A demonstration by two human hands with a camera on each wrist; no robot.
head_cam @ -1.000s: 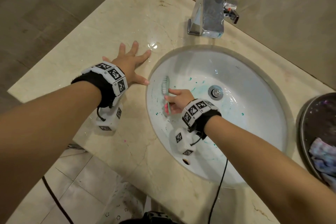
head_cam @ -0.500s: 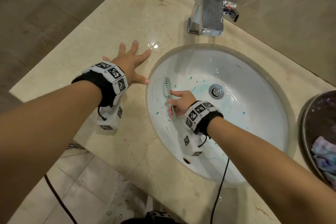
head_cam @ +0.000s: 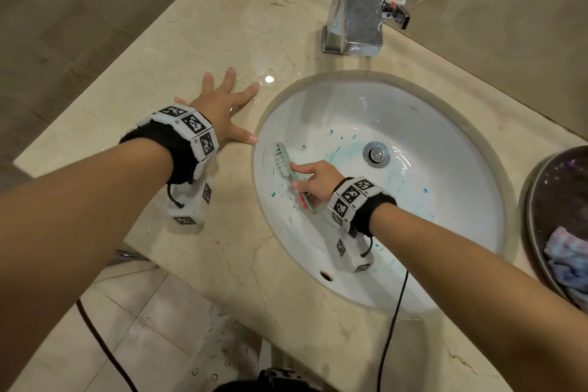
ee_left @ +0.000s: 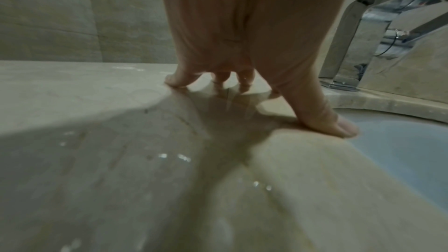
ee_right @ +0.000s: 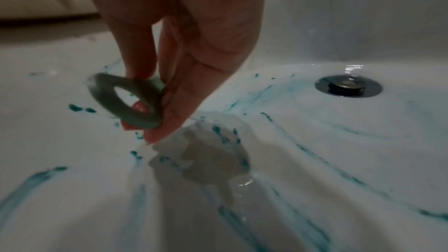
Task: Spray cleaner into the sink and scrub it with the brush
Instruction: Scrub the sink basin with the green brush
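A white oval sink (head_cam: 445, 124) set in a beige marble counter carries teal smears and specks around its chrome drain (head_cam: 377, 153). My right hand (head_cam: 313, 181) grips a pale green and pink brush (head_cam: 286, 165) whose white bristles press the sink's left wall. In the right wrist view the brush's looped handle end (ee_right: 123, 101) sits between my fingers, with teal streaks below and the drain (ee_right: 348, 85) to the right. My left hand (head_cam: 222, 108) lies flat with fingers spread on the wet counter, thumb at the sink's rim; its fingertips (ee_left: 339, 127) press the marble.
A square chrome faucet (head_cam: 359, 6) stands behind the sink. A dark round basin (head_cam: 541, 207) holding a bluish cloth (head_cam: 569, 258) sits at the right edge. Water pools on the counter (head_cam: 267, 78) near my left fingers. A black cable (head_cam: 391, 328) hangs over the front edge.
My right hand and the brush slid slightly right and down along the sink's left wall, stroke by stroke. The left hand stays flat on the counter.
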